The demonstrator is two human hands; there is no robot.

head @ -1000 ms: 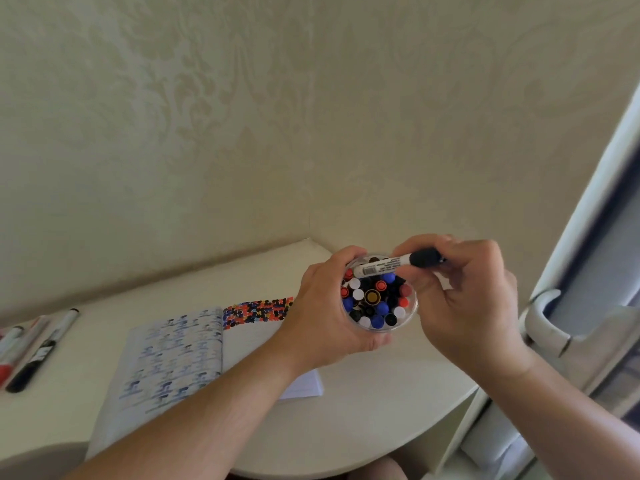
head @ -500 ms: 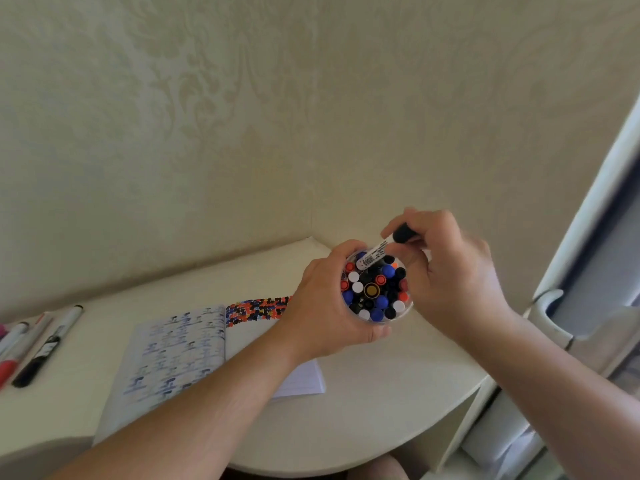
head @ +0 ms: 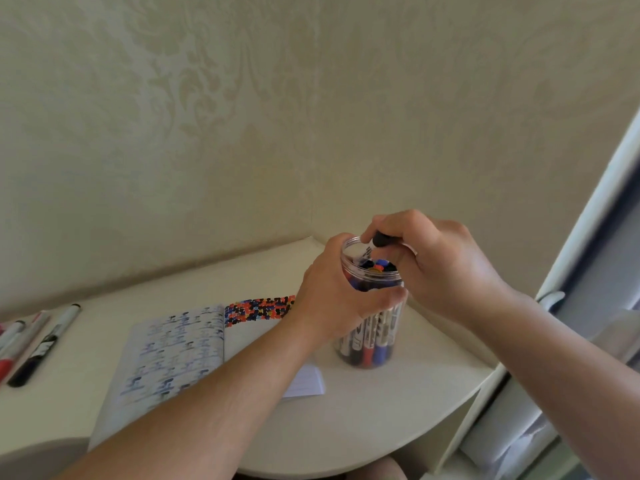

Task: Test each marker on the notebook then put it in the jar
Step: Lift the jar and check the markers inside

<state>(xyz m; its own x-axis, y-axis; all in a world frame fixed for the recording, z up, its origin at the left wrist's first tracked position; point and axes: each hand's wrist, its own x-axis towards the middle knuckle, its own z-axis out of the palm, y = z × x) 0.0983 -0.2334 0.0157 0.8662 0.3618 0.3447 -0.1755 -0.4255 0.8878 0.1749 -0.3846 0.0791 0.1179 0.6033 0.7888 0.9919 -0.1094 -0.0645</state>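
Several loose markers (head: pixel 41 341) lie at the far left edge of the table (head: pixel 381 427), well apart from the jar, so by my reading the task has more rounds to go. Just right of them the open notebook (head: pixel 173 358) lies flat, its left page covered in bluish test marks and a band of red, blue and black dots along the top of the right page. Further right, the left hand (head: pixel 339 296) wraps its fingers and thumb round the upper wall of the clear jar (head: pixel 370 348), which stands on the table beside the notebook's right edge. A second ago the black-capped marker (head: pixel 375 244) lay nearly level across the jar's mouth; half a second ago it was tilted steeply; now it points down, its lower end past the rim and among the caps inside, only its cap and a bit of printed barrel showing above. That suggests this marker is nearly stowed and needs only a last push and release. The jar is crowded: upright markers with black, blue, red and orange caps fill it, their barrels showing through the wall. At the right, the right hand (head: pixel 436 261) pinches the marker's cap with curled fingertips above the opening.
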